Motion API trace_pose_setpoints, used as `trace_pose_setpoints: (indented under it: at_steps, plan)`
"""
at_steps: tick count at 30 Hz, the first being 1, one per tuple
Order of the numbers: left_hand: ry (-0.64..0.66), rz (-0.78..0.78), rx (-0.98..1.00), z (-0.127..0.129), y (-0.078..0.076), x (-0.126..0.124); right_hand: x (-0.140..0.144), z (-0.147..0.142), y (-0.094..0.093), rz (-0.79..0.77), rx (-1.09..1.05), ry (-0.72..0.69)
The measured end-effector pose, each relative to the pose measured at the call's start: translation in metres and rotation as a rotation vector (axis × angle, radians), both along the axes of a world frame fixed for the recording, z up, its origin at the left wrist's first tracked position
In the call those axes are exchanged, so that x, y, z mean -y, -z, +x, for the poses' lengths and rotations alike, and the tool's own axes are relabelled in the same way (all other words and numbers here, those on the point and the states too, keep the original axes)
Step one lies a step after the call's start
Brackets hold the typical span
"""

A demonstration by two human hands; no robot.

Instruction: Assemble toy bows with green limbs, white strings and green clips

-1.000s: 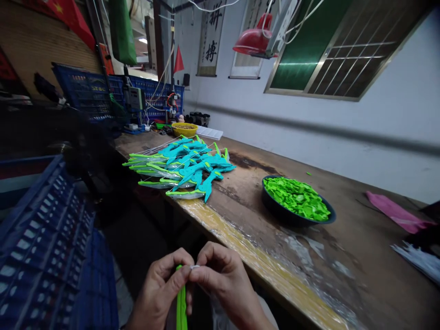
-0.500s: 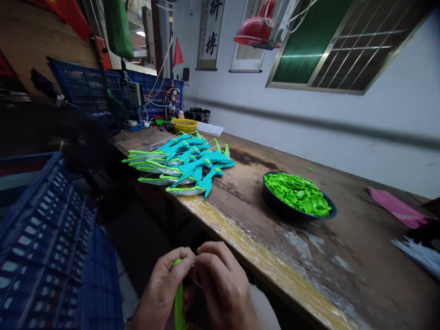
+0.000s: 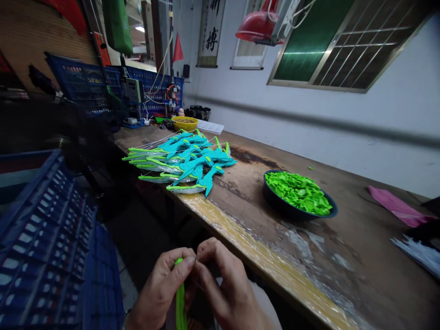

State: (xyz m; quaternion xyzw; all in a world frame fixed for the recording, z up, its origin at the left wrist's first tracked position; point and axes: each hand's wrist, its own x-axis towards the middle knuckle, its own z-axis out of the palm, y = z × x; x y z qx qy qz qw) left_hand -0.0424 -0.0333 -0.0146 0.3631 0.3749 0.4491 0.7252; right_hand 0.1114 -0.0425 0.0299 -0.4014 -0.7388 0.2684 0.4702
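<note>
My left hand point(image 3: 163, 286) is closed around a bright green plastic strip point(image 3: 180, 298), which looks like a limb of a toy bow. The strip's upper end shows beside the thumb, and its lower part runs out of the frame. My right hand point(image 3: 228, 284) pinches a thin string, its fingertips meeting those of the left hand. The rest of the string is mostly hidden behind the fingers. Beyond my hands, several turquoise and green toy bows point(image 3: 197, 169) with white strings lie heaped on the table.
A dark bowl point(image 3: 285, 210) of green plastic pieces point(image 3: 297, 190) stands on the wooden table point(image 3: 250, 201). A yellow bowl point(image 3: 184, 123) sits at the far end. Blue crates point(image 3: 44, 247) are at my left. A pink cloth point(image 3: 398, 206) lies at the right, and a red lamp point(image 3: 256, 27) hangs above.
My right hand's fingers have bent and risen slightly, bringing its pinch closer to the left thumb. Less of the string shows below them. The left hand keeps its grip on the green strip.
</note>
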Motion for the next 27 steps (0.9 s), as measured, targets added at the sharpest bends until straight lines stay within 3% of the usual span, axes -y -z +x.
trace_pose_setpoints:
  at_steps: [5, 8, 14, 17, 19, 23, 27]
  plan:
    - [-0.075, 0.031, -0.112, 0.001, 0.001, 0.000, 0.003, -0.004, 0.012, -0.050, 0.015, 0.105]
    - [-0.083, 0.081, -0.191, -0.002, 0.002, 0.000, 0.000, -0.007, 0.021, -0.163, -0.060, 0.152]
    - [-0.106, 0.155, -0.333, -0.005, 0.000, 0.002, -0.005, -0.005, 0.020, -0.427, -0.219, 0.025]
    - [-0.097, 0.132, -0.308, -0.004, -0.003, 0.002, -0.005, -0.005, 0.023, -0.494, -0.323, 0.018]
    - [-0.073, 0.070, -0.222, -0.002, -0.003, 0.002, -0.004, -0.005, 0.026, -0.388, -0.293, 0.054]
    - [-0.021, -0.044, 0.016, -0.001, -0.001, 0.002, 0.002, -0.007, 0.029, 0.067, -0.074, 0.099]
    - [-0.016, -0.081, 0.144, -0.002, 0.000, 0.002, 0.006, -0.008, 0.026, 0.195, 0.009, 0.147]
